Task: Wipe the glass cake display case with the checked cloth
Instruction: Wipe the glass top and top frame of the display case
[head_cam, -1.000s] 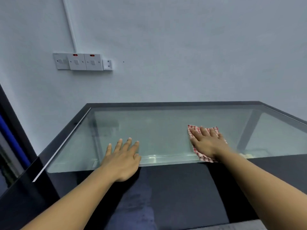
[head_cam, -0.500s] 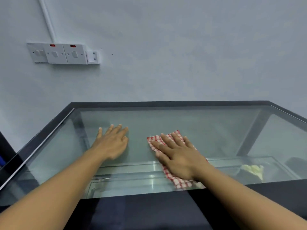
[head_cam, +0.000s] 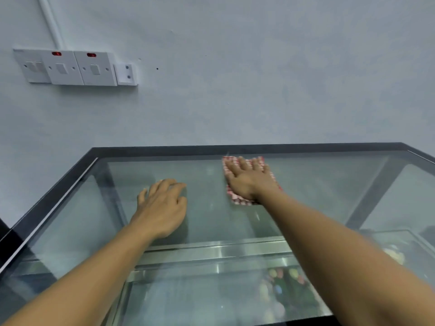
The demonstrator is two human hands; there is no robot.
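Observation:
The glass cake display case [head_cam: 207,222] fills the lower half of the view, its top pane framed in black. A red-and-white checked cloth [head_cam: 237,200] lies flat on the glass near the far edge. My right hand [head_cam: 247,178] presses down on the cloth with its fingers spread and straight, covering most of it. My left hand [head_cam: 162,208] rests on the bare glass to the left of the cloth, its fingers loosely bent and holding nothing.
A pale wall rises right behind the case, with a row of white switches [head_cam: 73,68] at the upper left. Inside the case, a metal shelf rail [head_cam: 211,251] and blurred colourful cakes [head_cam: 282,285] show through the glass.
My right hand has pushed the cloth away from me to the far edge of the glass and to the right. My left hand has stayed on the glass, fingers now more bent.

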